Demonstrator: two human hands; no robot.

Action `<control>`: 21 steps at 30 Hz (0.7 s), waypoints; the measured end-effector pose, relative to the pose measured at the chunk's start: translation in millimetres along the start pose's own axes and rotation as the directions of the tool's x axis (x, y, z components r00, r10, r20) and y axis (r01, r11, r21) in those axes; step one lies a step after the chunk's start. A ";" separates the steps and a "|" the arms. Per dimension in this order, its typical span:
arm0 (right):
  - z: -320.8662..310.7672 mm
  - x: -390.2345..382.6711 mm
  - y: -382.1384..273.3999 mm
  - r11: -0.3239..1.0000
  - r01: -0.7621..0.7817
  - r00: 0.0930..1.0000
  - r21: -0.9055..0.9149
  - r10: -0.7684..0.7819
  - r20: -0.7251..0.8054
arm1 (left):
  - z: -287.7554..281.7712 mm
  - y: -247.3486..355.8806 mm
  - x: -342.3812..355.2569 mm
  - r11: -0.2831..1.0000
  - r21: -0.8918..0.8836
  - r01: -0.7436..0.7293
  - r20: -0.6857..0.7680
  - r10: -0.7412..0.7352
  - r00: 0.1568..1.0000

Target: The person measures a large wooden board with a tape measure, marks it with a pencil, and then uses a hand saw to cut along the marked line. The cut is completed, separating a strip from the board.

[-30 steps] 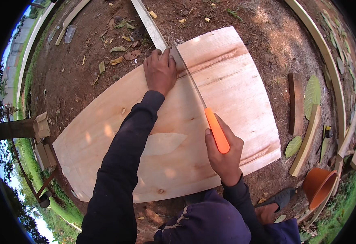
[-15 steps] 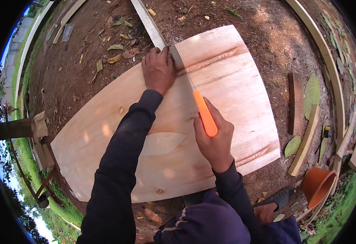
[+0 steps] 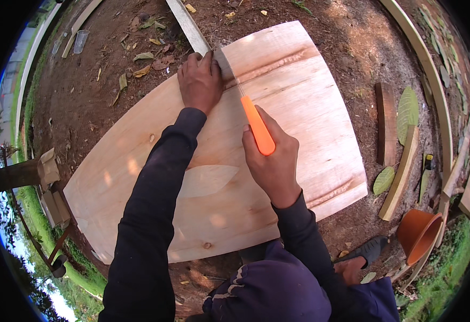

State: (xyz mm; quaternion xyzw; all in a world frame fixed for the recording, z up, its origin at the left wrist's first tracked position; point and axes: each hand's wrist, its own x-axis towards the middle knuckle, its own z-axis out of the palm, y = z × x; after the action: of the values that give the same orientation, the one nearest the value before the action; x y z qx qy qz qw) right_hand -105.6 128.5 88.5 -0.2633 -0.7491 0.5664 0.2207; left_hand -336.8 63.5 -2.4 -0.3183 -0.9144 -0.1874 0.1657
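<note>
A large pale plywood sheet with curved sides lies beneath my arms. My left hand presses on its far edge, fingers bent close together at the rim, holding it. In my right hand is the orange handle of a hand saw, fingers wrapped round it and thumb on the left side. The saw's thin grey blade runs from the handle toward the far edge, just right of my left hand. The blade's far end is hard to make out. A pale wooden batten extends away from the sheet beside my left fingers.
Brown soil with dry leaves surrounds the sheet. To the right lie a dark wood block, a pale wood offcut, and an orange-brown pot. A long timber strip curves behind them. A clear plastic cup lies far left.
My right hand has pushed the saw away from me along the sheet, bringing the handle nearer the far edge. My left hand stays at the rim. The whole view has shifted slightly.
</note>
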 end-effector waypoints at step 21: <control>-50.1 -85.7 -5.6 0.995 -0.089 0.992 -0.041 0.092 0.088 | 4.0 -14.8 -7.2 1.000 -0.014 0.028 0.006 -0.028 1.000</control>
State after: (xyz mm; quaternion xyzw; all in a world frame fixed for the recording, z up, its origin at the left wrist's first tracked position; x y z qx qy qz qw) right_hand -9.5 108.7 104.2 -0.2752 -0.7561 0.5729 0.1559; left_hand -341.7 50.7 -12.4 -0.3070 -0.9179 -0.1952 0.1583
